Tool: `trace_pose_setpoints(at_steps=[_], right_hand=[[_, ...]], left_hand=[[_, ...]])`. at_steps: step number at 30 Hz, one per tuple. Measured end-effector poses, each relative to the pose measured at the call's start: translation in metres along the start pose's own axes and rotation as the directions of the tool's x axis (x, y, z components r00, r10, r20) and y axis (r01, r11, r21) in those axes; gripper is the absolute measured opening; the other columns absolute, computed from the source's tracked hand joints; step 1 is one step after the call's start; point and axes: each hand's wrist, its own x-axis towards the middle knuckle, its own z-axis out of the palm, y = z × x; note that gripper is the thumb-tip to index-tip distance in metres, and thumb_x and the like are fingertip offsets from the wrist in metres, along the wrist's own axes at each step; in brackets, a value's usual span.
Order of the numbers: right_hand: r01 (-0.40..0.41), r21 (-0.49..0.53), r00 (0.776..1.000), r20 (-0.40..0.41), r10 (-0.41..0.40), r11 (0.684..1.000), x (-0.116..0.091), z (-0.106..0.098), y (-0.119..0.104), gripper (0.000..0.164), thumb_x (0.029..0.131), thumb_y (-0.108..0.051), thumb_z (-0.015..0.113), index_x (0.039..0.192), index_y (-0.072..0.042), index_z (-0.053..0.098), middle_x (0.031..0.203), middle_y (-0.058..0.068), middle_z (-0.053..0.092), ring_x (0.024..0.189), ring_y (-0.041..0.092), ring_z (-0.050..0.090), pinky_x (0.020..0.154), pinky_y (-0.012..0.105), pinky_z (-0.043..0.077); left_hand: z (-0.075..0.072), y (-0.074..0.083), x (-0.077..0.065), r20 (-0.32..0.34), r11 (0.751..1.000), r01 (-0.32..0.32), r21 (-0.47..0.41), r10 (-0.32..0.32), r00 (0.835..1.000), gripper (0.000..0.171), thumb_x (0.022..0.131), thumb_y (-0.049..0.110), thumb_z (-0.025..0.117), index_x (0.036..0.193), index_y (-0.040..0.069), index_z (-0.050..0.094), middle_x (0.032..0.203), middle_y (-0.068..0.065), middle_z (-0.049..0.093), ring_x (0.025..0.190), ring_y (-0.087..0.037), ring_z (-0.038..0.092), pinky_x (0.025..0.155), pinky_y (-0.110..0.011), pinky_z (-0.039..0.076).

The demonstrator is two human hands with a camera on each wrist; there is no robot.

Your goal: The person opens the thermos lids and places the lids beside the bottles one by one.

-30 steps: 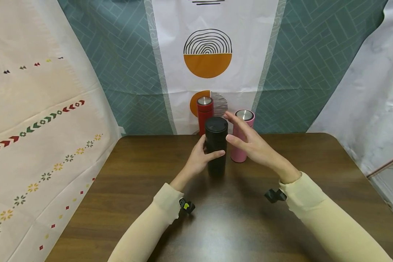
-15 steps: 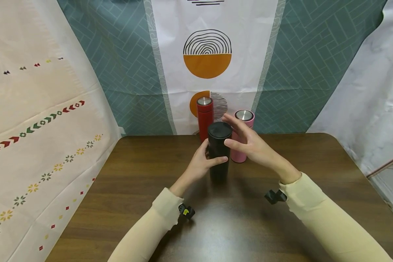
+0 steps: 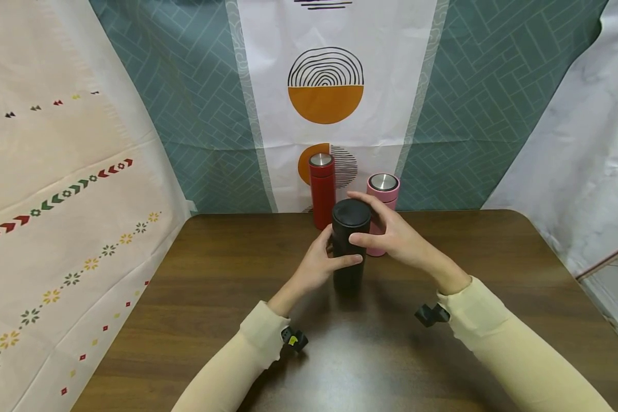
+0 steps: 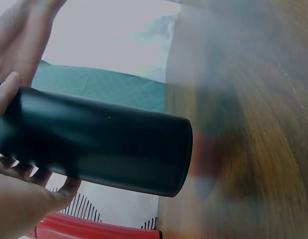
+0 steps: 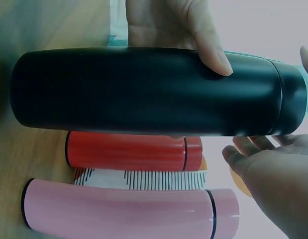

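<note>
A matte black thermos flask (image 3: pixel 348 274) is held by my left hand (image 3: pixel 316 263), its thumb across the front and fingers behind. In the left wrist view, the flask's base (image 4: pixel 168 154) shows close over the tabletop. My right hand (image 3: pixel 396 232) reaches around the upper part from the right, thumb in front and fingers behind the lid (image 3: pixel 351 213). In the right wrist view, the fingers of that hand (image 5: pixel 273 169) lie loosely spread beside the lid (image 5: pixel 293 97). Behind stand a red thermos (image 3: pixel 323 191) and a pink thermos (image 3: pixel 383 186), the pink one partly hidden by my right hand.
The flasks are at the back middle of a brown wooden table (image 3: pixel 211 263). A patterned cloth (image 3: pixel 195 103) hangs right behind its far edge. Pale cloths hang at the left and right sides. A small black device sits at each wrist.
My left hand has brought the black thermos nearer and slightly right, away from the red one. The right hand has lowered, its fingers and thumb coming around the lid.
</note>
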Motion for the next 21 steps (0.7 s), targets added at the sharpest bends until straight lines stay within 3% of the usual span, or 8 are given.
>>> trace_pose_setpoints(at_steps=[9,21], right_hand=[[0.005,0.014,0.999,-0.033,-0.005,1.000,-0.0010,0.0043,0.0011,0.075,0.091,-0.016,0.079,0.155,-0.012,0.040,0.142,0.015,0.056,0.124,0.029,0.060,0.100,0.030,0.053],[0.031,-0.079,0.984,-0.172,-0.045,0.996,-0.0009,0.0047,-0.0032,0.064,0.086,-0.014,0.083,0.143,-0.009,0.054,0.135,0.007,0.062,0.121,0.024,0.060,0.104,0.031,0.050]], left_hand=[[0.0029,-0.0001,-0.0015,0.011,1.000,-0.013,0.012,0.013,1.000,0.069,0.091,0.020,0.081,0.150,0.018,0.046,0.142,-0.004,0.057,0.133,-0.024,0.052,0.114,-0.058,0.040],[0.0007,0.0060,0.0001,0.062,0.998,-0.044,0.037,0.042,0.997,0.072,0.091,0.020,0.080,0.153,0.025,0.043,0.145,0.001,0.056,0.135,-0.020,0.051,0.116,-0.058,0.037]])
